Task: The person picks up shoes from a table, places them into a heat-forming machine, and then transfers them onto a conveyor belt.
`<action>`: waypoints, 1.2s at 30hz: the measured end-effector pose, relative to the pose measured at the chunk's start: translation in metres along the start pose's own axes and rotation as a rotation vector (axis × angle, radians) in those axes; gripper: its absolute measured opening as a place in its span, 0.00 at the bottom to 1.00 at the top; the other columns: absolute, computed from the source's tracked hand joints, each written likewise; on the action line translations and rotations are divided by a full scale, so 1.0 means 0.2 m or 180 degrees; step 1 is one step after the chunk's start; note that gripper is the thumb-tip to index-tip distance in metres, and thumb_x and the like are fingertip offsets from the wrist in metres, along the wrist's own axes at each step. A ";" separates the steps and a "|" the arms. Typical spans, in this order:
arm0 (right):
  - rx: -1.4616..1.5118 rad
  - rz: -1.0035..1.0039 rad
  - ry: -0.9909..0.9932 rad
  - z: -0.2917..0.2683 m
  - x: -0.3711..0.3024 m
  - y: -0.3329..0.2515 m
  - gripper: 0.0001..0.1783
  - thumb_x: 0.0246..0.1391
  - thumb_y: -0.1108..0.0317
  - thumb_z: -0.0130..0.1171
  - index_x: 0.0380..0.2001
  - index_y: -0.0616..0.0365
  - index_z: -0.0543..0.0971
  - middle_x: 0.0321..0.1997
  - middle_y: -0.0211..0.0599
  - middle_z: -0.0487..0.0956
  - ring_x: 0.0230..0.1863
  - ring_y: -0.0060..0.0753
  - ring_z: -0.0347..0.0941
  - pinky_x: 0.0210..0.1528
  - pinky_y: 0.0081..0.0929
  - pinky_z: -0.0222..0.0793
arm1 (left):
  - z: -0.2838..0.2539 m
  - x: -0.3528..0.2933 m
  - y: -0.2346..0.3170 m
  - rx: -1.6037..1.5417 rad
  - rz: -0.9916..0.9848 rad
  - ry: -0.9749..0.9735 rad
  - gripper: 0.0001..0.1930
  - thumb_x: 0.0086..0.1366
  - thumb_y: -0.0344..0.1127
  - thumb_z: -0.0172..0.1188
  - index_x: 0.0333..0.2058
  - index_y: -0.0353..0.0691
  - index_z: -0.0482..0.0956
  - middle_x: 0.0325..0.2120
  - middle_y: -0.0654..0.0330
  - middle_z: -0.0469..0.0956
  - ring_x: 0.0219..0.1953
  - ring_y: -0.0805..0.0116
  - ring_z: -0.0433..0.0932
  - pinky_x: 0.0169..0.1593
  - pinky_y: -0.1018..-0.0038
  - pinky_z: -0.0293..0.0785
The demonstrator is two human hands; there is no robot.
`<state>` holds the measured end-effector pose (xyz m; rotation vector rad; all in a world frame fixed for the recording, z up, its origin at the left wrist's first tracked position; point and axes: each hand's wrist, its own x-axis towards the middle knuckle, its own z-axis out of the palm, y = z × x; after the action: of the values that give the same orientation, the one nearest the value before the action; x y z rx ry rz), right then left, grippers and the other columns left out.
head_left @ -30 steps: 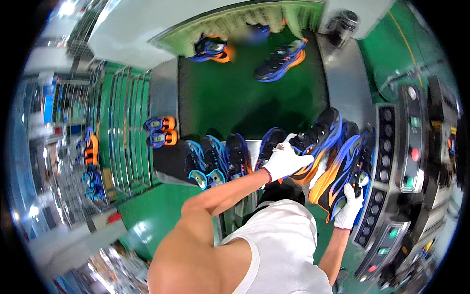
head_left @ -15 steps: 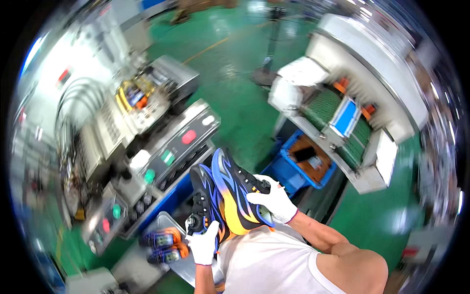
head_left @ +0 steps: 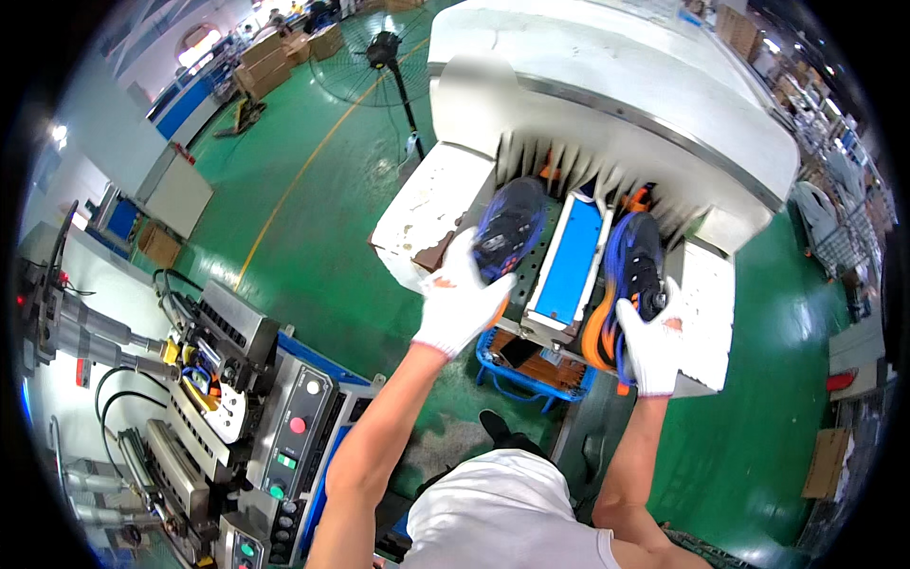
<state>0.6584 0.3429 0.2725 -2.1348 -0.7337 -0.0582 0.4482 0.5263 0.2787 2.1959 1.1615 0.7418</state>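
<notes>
My white-gloved left hand [head_left: 462, 302] grips the heel end of a dark sneaker [head_left: 513, 223] with blue trim. That sneaker lies on the left lane of a conveyor [head_left: 536, 268], toe toward the strip curtain [head_left: 592, 156] of a white machine. My right hand [head_left: 650, 346], gloved too, is closed round the heel end of the matching sneaker [head_left: 643, 254], which has a blue and orange sole. It is on the right lane, also toe first. Between the two shoes runs a raised divider with a blue top [head_left: 570, 263]. The gloves partly hide both heels.
White side ledges [head_left: 431, 204] flank the conveyor mouth. Below it sits a blue bin [head_left: 540, 391] with a phone [head_left: 518, 352] inside. A press machine with a button panel [head_left: 296, 417] stands at left. A pedestal fan [head_left: 383, 49] is farther back.
My body has turned right to face the white machine. The two sneakers, held together at my chest before, are now apart on the conveyor lanes, one in each hand.
</notes>
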 end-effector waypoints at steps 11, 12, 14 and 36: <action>-0.1052 -0.1134 -0.0206 0.31 0.80 0.21 0.35 0.57 0.56 0.69 0.59 0.72 0.74 0.60 0.62 0.78 0.59 0.55 0.75 0.64 0.43 0.68 | 0.49 0.36 -0.06 -0.0735 0.0692 0.0336 0.42 0.66 0.52 0.59 0.68 0.26 0.58 0.68 0.35 0.62 0.70 0.40 0.62 0.73 0.57 0.58; -0.1257 -0.1454 0.0356 0.32 0.63 -0.01 0.38 0.60 0.54 0.68 0.62 0.72 0.71 0.62 0.61 0.76 0.61 0.53 0.75 0.66 0.43 0.68 | 0.45 0.19 -0.16 -0.1141 0.0805 0.0424 0.41 0.67 0.49 0.59 0.69 0.27 0.57 0.68 0.36 0.62 0.70 0.41 0.62 0.73 0.57 0.57; 0.0340 -0.1273 0.0413 0.41 0.22 -0.30 0.35 0.64 0.57 0.64 0.67 0.68 0.68 0.62 0.56 0.77 0.62 0.49 0.76 0.67 0.38 0.69 | 0.16 -0.30 -0.30 -0.0871 0.0086 -0.0140 0.38 0.68 0.44 0.59 0.70 0.32 0.57 0.68 0.40 0.63 0.70 0.43 0.64 0.72 0.58 0.60; -0.1430 -0.3491 -0.6185 1.09 -2.73 -0.50 0.38 0.56 0.68 0.69 0.66 0.70 0.67 0.68 0.59 0.71 0.68 0.48 0.70 0.70 0.40 0.66 | 0.46 -5.13 -0.39 0.0460 -0.7757 0.5199 0.38 0.59 0.42 0.70 0.67 0.42 0.66 0.63 0.40 0.69 0.60 0.41 0.75 0.63 0.53 0.72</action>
<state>0.1095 0.2886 0.0468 -1.1853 -3.0090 1.5076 -0.0207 -0.3299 -0.0586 -1.3134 2.8078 0.7472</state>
